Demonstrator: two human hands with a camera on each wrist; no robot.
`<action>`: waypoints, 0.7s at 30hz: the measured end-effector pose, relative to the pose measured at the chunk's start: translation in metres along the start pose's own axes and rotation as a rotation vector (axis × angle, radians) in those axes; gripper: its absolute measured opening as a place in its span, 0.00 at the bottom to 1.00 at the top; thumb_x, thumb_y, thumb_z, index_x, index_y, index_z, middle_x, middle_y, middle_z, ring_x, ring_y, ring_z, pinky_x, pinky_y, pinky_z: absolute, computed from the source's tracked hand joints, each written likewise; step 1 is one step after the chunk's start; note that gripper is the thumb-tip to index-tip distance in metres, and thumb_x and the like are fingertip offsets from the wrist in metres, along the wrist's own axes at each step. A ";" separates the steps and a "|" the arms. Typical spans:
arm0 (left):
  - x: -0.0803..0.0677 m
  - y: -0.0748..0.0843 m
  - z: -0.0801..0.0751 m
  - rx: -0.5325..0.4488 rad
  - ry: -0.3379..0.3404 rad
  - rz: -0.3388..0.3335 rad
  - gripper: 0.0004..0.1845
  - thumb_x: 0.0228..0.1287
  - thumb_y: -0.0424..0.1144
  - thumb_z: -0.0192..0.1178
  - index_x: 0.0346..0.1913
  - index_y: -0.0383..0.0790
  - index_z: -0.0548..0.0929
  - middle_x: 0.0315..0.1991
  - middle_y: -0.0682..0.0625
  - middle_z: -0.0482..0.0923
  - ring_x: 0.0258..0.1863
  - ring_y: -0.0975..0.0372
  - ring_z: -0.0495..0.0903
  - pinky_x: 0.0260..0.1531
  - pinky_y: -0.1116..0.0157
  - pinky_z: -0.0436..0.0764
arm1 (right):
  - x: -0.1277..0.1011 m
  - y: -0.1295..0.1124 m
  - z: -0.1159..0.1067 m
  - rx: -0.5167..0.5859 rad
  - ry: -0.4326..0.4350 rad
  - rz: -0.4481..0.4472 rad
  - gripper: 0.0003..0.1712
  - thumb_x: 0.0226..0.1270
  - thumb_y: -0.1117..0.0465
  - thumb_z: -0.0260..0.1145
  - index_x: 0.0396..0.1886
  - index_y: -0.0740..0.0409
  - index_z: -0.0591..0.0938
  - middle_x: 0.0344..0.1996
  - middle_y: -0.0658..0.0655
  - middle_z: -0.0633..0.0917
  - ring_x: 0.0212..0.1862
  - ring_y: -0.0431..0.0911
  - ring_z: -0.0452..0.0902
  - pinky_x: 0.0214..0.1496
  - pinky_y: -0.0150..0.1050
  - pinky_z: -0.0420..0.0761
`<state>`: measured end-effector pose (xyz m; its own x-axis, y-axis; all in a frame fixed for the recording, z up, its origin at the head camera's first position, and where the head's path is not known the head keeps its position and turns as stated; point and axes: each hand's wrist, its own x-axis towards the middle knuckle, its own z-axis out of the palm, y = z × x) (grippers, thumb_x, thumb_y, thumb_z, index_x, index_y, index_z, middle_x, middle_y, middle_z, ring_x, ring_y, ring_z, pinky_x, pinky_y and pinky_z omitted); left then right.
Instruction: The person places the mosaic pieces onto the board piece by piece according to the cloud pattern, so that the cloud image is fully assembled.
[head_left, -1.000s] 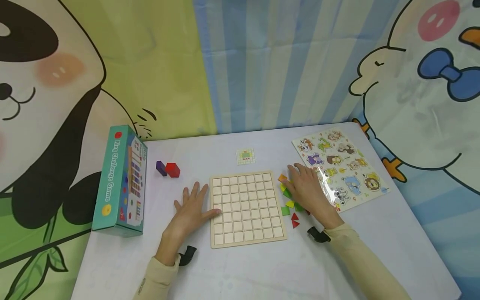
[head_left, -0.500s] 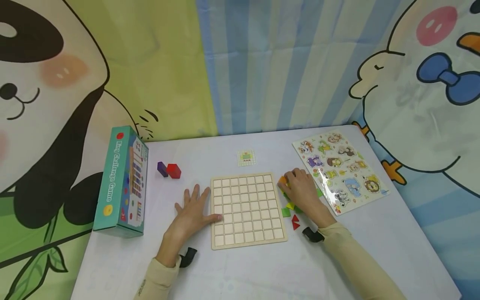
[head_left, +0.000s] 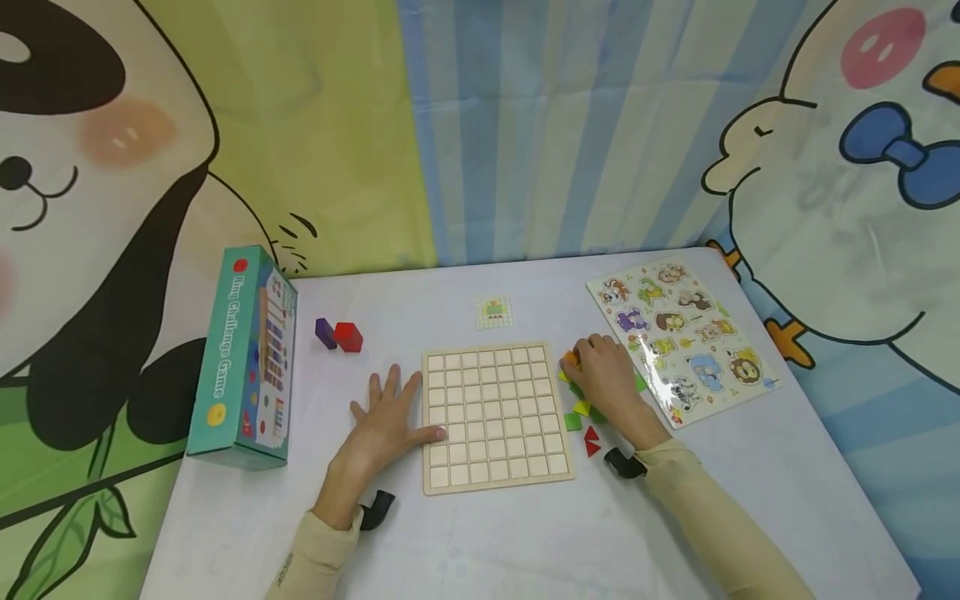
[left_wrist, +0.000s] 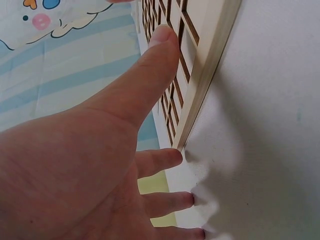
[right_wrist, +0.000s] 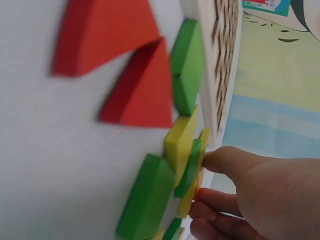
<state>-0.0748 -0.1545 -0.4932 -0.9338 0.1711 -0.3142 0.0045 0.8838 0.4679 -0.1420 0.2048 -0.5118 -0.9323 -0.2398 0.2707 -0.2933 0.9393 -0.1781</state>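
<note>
A wooden grid board [head_left: 495, 417] lies flat in the middle of the white table [head_left: 480, 542], its squares bare. My left hand [head_left: 386, 421] lies flat beside its left edge, fingers spread. The thumb [left_wrist: 150, 70] rests on the board's rim [left_wrist: 200, 95]. My right hand [head_left: 607, 379] sits over a heap of coloured pieces to the right of the board. Its curled fingers pinch an orange piece [head_left: 570, 359]. A yellow piece [head_left: 581, 407], a green square [head_left: 572, 422] and two red triangles [head_left: 591, 442] lie just beside the hand. The right wrist view shows the red triangles [right_wrist: 135, 90] and green pieces [right_wrist: 186, 65] close up.
A small pattern card [head_left: 493, 312] lies behind the board. An animal peg puzzle [head_left: 678, 337] lies at the right, close to my right hand. A teal game box [head_left: 243, 362] stands at the left edge, with a purple block [head_left: 326, 332] and a red block [head_left: 348, 337] near it.
My right hand drew back slightly from the far pieces and curled its fingers round the orange piece. The left hand stayed on the board's edge.
</note>
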 end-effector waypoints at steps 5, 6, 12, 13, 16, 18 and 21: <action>0.000 -0.002 0.001 0.001 0.002 0.007 0.61 0.51 0.65 0.73 0.81 0.41 0.54 0.82 0.31 0.37 0.78 0.29 0.33 0.60 0.18 0.41 | 0.002 0.006 0.002 -0.002 0.013 -0.029 0.16 0.62 0.55 0.74 0.29 0.64 0.84 0.23 0.57 0.80 0.26 0.51 0.72 0.27 0.43 0.73; 0.000 -0.002 0.001 0.000 0.002 0.009 0.61 0.51 0.65 0.73 0.81 0.41 0.54 0.82 0.31 0.37 0.78 0.28 0.33 0.60 0.18 0.41 | 0.002 0.007 0.001 0.004 0.009 -0.030 0.16 0.62 0.54 0.74 0.29 0.65 0.84 0.23 0.57 0.80 0.26 0.51 0.72 0.27 0.43 0.73; 0.001 -0.003 0.001 0.009 -0.004 0.004 0.63 0.47 0.64 0.76 0.81 0.42 0.55 0.82 0.31 0.37 0.78 0.28 0.33 0.61 0.18 0.41 | 0.004 0.011 -0.003 0.040 -0.018 -0.019 0.16 0.63 0.54 0.73 0.32 0.65 0.85 0.26 0.57 0.81 0.29 0.51 0.73 0.29 0.42 0.73; 0.001 -0.002 0.000 0.013 -0.004 0.004 0.63 0.47 0.64 0.76 0.81 0.42 0.55 0.82 0.31 0.38 0.78 0.28 0.34 0.61 0.18 0.42 | 0.004 0.011 -0.003 0.051 -0.017 -0.018 0.16 0.63 0.54 0.72 0.32 0.65 0.86 0.26 0.57 0.81 0.29 0.51 0.73 0.29 0.42 0.73; 0.000 -0.002 -0.001 0.021 -0.006 0.004 0.63 0.45 0.62 0.78 0.80 0.42 0.56 0.81 0.31 0.39 0.78 0.28 0.35 0.60 0.18 0.43 | 0.006 0.009 -0.005 0.087 0.012 -0.054 0.16 0.63 0.55 0.73 0.32 0.65 0.85 0.27 0.58 0.82 0.30 0.51 0.74 0.29 0.42 0.75; -0.001 -0.001 -0.002 0.019 -0.007 0.006 0.63 0.45 0.60 0.79 0.80 0.41 0.57 0.81 0.30 0.39 0.77 0.27 0.36 0.60 0.18 0.44 | 0.009 0.005 -0.007 0.112 0.030 -0.094 0.15 0.62 0.56 0.74 0.33 0.66 0.86 0.28 0.59 0.83 0.32 0.52 0.75 0.31 0.43 0.77; -0.002 -0.001 -0.003 0.012 -0.009 0.009 0.62 0.44 0.59 0.79 0.80 0.41 0.58 0.81 0.30 0.40 0.77 0.27 0.36 0.60 0.18 0.44 | 0.014 -0.005 -0.009 0.146 0.034 -0.170 0.14 0.61 0.57 0.75 0.34 0.66 0.86 0.31 0.60 0.84 0.35 0.52 0.77 0.34 0.43 0.79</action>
<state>-0.0735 -0.1566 -0.4905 -0.9304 0.1831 -0.3174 0.0173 0.8871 0.4612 -0.1520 0.1988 -0.4981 -0.8600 -0.3805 0.3401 -0.4752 0.8399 -0.2620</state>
